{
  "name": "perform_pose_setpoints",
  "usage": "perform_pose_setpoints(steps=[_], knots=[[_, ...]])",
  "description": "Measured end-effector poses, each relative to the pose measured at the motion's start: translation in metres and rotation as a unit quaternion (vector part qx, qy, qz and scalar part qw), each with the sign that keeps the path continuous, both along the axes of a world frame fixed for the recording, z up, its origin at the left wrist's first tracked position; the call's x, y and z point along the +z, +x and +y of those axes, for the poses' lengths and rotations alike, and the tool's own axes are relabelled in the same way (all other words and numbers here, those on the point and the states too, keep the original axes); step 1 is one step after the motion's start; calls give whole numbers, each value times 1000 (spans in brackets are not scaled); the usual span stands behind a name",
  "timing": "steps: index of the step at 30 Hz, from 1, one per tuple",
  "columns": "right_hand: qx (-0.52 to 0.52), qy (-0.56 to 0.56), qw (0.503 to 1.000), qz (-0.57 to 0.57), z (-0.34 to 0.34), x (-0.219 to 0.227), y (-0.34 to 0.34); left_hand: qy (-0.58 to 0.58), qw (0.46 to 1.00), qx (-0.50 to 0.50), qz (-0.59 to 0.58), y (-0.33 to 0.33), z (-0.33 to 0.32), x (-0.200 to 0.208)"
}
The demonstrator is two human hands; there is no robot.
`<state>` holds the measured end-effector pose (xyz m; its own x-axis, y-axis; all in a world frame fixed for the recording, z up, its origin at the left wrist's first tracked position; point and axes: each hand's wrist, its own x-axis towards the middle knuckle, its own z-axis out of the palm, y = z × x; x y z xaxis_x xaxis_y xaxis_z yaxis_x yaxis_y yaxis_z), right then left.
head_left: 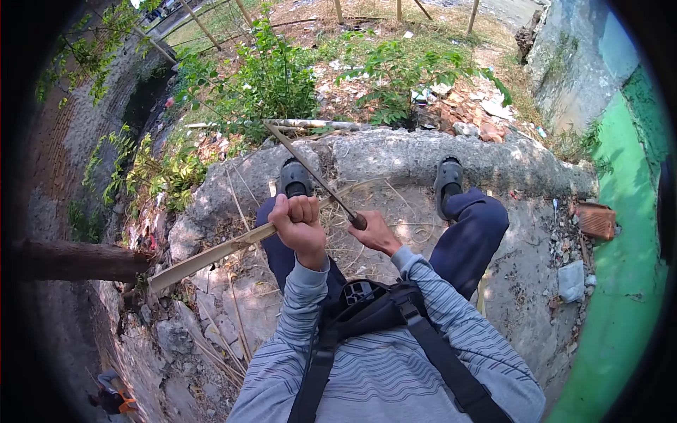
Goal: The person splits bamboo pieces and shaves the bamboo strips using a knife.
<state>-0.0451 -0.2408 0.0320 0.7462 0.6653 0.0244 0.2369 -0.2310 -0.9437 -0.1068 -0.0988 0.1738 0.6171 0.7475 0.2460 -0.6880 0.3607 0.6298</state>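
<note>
My left hand (300, 224) is closed in a fist round a pale split bamboo strip (204, 263). The strip's wide end slants down to the left, and past my fist its thinner end runs on to the right. In my right hand (379, 234) is the dark handle of a long narrow-bladed knife (308, 168). Its blade points away and to the left, passing just beyond my left fist close to the strip. Whether the edge touches the strip, I cannot tell. Thin bamboo slivers (238, 201) lie on the ground between and beside my feet.
A rough concrete ledge (395, 151) runs under my feet. Leafy plants (275, 81) and rubble stand beyond it. At the left a brown trunk or post (84, 261) juts in. On the right are a green wall (613, 282) and a brown basket-like container (596, 220). Another person (113, 396) is far lower left.
</note>
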Motion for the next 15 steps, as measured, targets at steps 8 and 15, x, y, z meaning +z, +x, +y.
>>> perform_pose_setpoints(steps=[8,15], knots=[[-134,14,952,276,-17,-79,25,64,991,-28,-115,-48,27,97],[-111,-24,994,8,-24,-49,12,37,998,-17,-46,-26,61,54]])
